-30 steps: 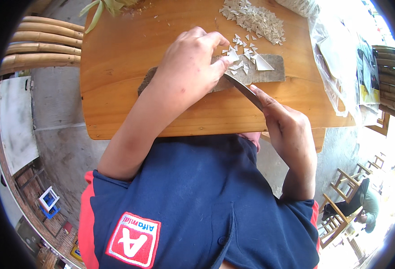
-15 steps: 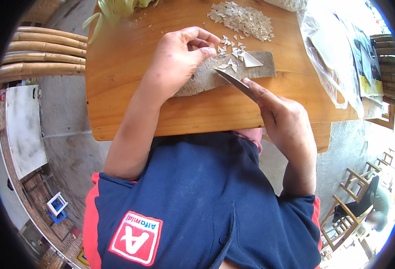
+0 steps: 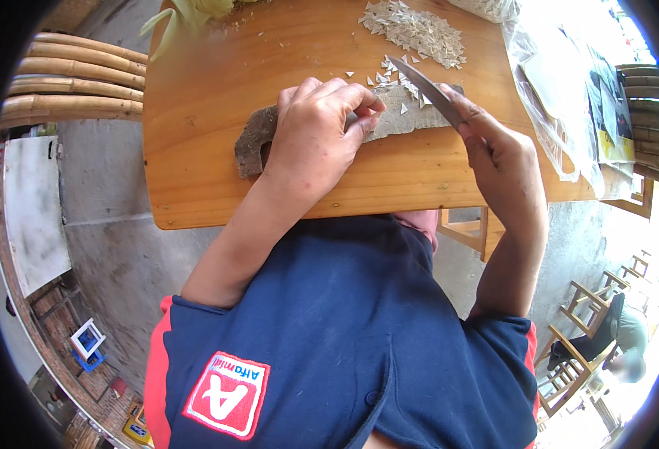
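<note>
My right hand (image 3: 494,150) grips a dark-bladed knife (image 3: 423,84), its blade angled up and left over small white triangular pieces (image 3: 385,77). Below the blade lies a long, rough grey slab (image 3: 251,150) on the wooden table (image 3: 195,135). My left hand (image 3: 322,135) rests over this slab with fingers curled and thumb close to the index finger; whatever they may hold is hidden. A few triangles lie on the slab right of my left fingers, others just beyond its far edge.
A pile of white triangles (image 3: 412,34) sits at the back, beside a clear plastic bag (image 3: 546,120) along the right. Pale yellow leaves (image 3: 172,26) lie at back left. Bamboo seating (image 3: 75,75) flanks the table. A person (image 3: 625,337) is among wooden chairs at lower right.
My left hand has dropped toward me and curled more. The knife has risen to the upper right over the pieces. The larger white triangle on the slab is no longer visible.
</note>
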`<state>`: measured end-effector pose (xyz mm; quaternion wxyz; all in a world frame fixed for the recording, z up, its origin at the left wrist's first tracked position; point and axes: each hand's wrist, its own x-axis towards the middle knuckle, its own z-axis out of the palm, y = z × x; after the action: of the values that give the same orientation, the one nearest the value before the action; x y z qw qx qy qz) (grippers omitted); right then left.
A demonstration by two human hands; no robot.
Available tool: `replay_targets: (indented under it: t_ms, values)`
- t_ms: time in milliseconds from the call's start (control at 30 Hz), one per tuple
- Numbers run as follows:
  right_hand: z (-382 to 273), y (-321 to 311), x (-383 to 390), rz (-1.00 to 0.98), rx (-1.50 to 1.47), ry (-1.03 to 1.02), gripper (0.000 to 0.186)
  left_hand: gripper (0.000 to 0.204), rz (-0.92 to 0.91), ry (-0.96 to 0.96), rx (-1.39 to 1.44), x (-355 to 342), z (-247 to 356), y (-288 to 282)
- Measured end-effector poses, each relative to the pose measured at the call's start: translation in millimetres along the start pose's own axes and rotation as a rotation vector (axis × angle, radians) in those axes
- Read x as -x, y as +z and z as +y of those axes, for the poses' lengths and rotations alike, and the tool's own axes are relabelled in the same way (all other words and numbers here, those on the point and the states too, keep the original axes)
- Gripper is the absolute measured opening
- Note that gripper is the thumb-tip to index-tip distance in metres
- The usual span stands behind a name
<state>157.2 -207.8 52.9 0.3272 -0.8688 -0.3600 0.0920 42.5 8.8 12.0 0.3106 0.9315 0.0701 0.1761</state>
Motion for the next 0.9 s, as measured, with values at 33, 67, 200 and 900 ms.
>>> replay_targets:
  t_ms: [33, 67, 200, 900]
  values:
    - [-0.1, 0.1, 3.3, -0.024, 0.000, 0.012, 0.041, 0.019, 0.010, -0.003, 0.009, -0.2, 0.4, 1.0]
    - [-0.5, 0.9, 6.9, -0.027, -0.010, 0.018, 0.042, 0.020, 0.021, -0.007, 0.018, -0.9, 1.4, 1.1]
    - [-12.5, 5.9, 23.1, -0.038, -0.052, 0.053, 0.045, 0.015, 0.081, -0.005, 0.084, 3.9, -1.9, 0.0]
    - [-51.4, 47.4, 48.4, -0.133, 0.080, 0.089, 0.066, 0.031, 0.091, 0.188, -0.098, 30.3, -12.9, -3.3]
